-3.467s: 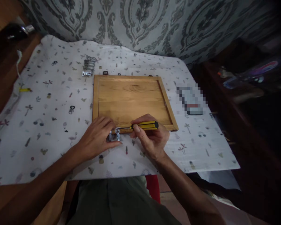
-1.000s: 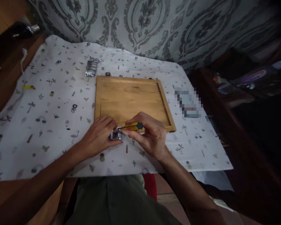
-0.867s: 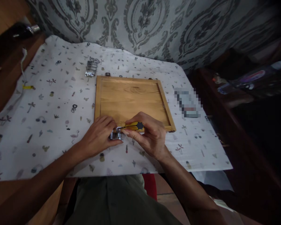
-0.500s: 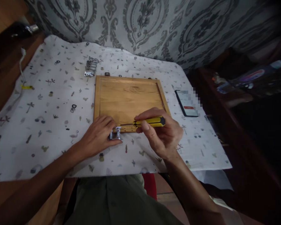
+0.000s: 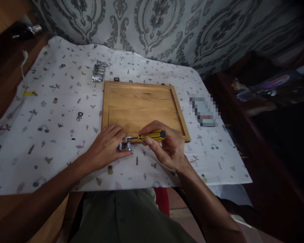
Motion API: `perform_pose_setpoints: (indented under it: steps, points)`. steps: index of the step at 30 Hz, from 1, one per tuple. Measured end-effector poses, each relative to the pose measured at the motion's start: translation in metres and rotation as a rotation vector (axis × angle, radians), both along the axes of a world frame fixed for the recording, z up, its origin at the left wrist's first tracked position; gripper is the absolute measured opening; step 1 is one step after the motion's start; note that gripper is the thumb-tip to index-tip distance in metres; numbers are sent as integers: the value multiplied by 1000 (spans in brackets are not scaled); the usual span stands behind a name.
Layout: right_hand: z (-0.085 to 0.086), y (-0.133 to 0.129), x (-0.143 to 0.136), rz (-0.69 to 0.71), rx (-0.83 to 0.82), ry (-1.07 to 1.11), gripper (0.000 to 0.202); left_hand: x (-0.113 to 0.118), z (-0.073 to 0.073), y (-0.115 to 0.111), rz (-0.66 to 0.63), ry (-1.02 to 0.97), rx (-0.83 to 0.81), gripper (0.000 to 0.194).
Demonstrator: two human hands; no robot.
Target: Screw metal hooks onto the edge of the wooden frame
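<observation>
A framed wooden panel point(image 5: 142, 104) lies flat on the patterned white cloth. At its near edge, left of the middle, my left hand point(image 5: 107, 145) grips a shiny metal hinge point(image 5: 125, 145), with the thumb below it and the fingers over the panel's frame. My right hand point(image 5: 167, 145) is closed around a yellow and black screwdriver point(image 5: 153, 135), held almost level and pointing left. The screwdriver's tip is at the hinge; whether it sits in a screw is too small to tell.
Several metal hinges point(image 5: 98, 71) lie in a row behind the panel's left corner. A phone point(image 5: 204, 111), partly pixelated, lies to the right. The cloth point(image 5: 50, 145) covers the table up to the patterned wall. A plastic bottle point(image 5: 271, 84) is at the far right.
My right hand has moved left with the screwdriver, whose tip has come from right of the hinge to the hinge itself. My left hand has stayed in place.
</observation>
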State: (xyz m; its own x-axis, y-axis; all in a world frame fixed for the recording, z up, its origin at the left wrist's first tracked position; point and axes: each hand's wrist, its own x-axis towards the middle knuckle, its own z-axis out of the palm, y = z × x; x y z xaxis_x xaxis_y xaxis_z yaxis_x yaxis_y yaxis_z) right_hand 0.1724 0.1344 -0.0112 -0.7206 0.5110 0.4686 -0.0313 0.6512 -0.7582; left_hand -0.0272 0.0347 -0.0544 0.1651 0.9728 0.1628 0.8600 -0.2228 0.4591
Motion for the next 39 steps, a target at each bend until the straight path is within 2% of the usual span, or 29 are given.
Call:
perform_pose_setpoints:
  steps: [15, 23, 28, 35, 37, 39]
  points:
    - [5, 4, -5, -59, 45, -69, 9, 0, -3, -1, 8, 10, 29, 38]
    - [1, 3, -4, -100, -64, -45, 10, 1, -1, 0, 15, 13, -14, 40]
    - [1, -1, -3, -34, 27, -27, 4, 0, 1, 0, 0, -8, -10, 35]
    - [2, -4, 0, 193, 225, -19, 11, 0, 1, 0, -6, -16, 13, 31]
    - [3, -3, 0, 196, 221, -41, 11, 0, 1, 0, -6, -19, 20, 30]
    - [4, -1, -1, 132, 160, -55, 9, 0, 1, 0, -7, -16, 22, 30]
